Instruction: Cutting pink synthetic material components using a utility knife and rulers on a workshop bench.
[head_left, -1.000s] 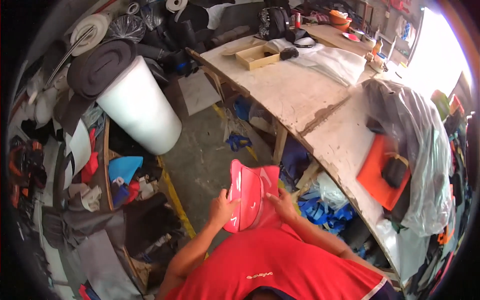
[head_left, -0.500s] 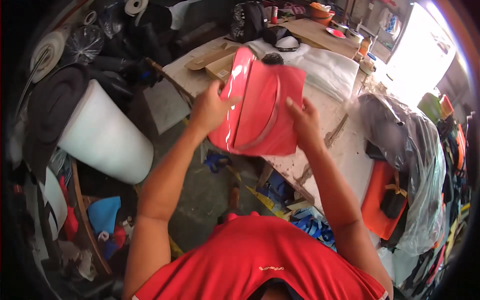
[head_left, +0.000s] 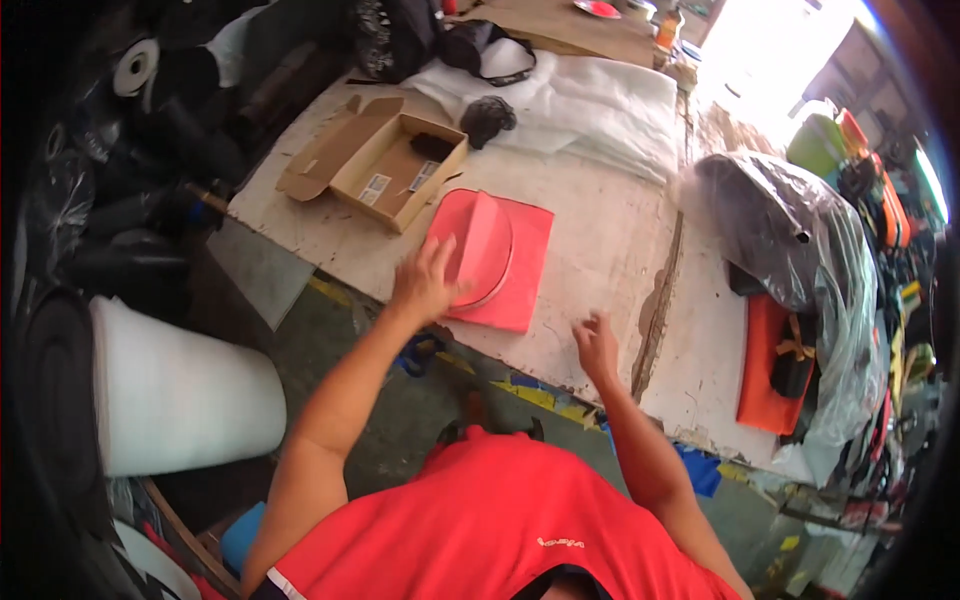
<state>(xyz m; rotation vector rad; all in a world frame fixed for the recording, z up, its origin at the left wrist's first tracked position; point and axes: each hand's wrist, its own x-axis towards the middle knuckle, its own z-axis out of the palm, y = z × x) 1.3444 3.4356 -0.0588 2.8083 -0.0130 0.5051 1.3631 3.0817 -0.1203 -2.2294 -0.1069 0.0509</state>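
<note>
- Here the left hand (head_left: 425, 285) lies flat on the near-left edge of a red folded piece (head_left: 495, 258), its fingers (head_left: 440, 252) spread wide and gripping nothing.
- The red folded piece rests on the desk (head_left: 600, 250), just ahead of those fingers, with a curved flap raised along its middle.
- The right hand (head_left: 597, 345) hovers over the near edge of the desk, to the right of the red piece and apart from it; its fingers are loosely curled and hold nothing.
- An open cardboard box (head_left: 385, 165) sits on the desk beyond and to the left of the left fingers, close to the red piece's far corner.
- A white padded sheet (head_left: 590, 105) lies further out, with a small dark bundle (head_left: 488, 118) at its near edge.
- Right of the right fingers, across a crack in the desk, lie an orange flat piece (head_left: 762, 370) and a plastic-wrapped bundle (head_left: 790, 225).
- A big white roll (head_left: 185, 395) stands on the floor, left of the left forearm.
</note>
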